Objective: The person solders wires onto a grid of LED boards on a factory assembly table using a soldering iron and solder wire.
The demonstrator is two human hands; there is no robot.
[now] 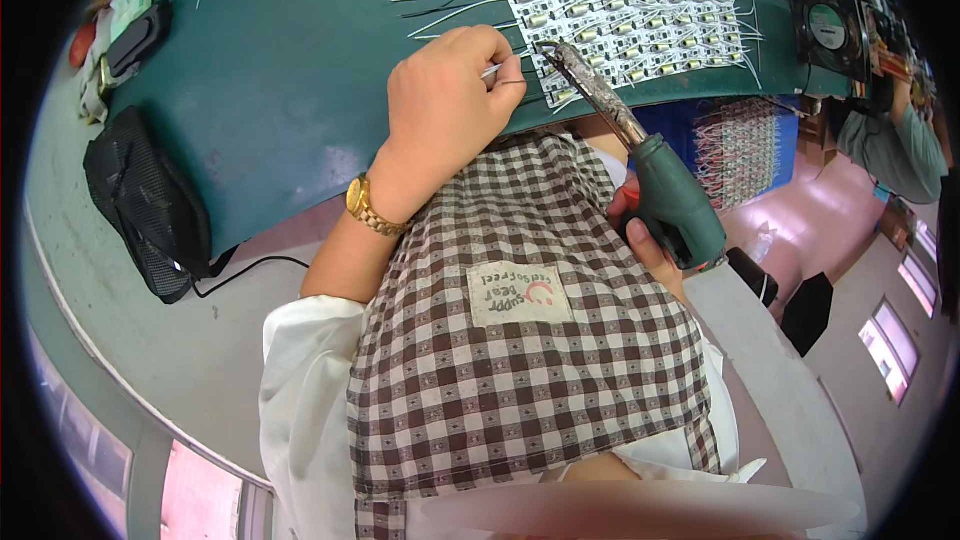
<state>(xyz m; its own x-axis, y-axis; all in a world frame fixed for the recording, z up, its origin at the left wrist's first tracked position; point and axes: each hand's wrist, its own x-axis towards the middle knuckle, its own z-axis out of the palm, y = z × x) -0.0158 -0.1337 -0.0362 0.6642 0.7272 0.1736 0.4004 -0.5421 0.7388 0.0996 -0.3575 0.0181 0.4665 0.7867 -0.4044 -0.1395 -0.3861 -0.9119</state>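
Left hand (450, 85) had its grip closed, pinching a thin white wire (490, 71) beside the circuit-board panel (630, 10). Right hand (643, 237) gripped the green soldering gun (675, 185), tip at the panel's left edge; contact unclear. Panel lay on the green worktop (290, 90), wires fanning off both sides.

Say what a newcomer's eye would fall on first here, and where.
Probably the green soldering tool in the right hand, right of centre, its tip by the left side of the white circuit boards at the top. Next, the left hand, gold watch at its wrist, pinching a thin wire left of the boards. Below, the checked apron fills the middle.
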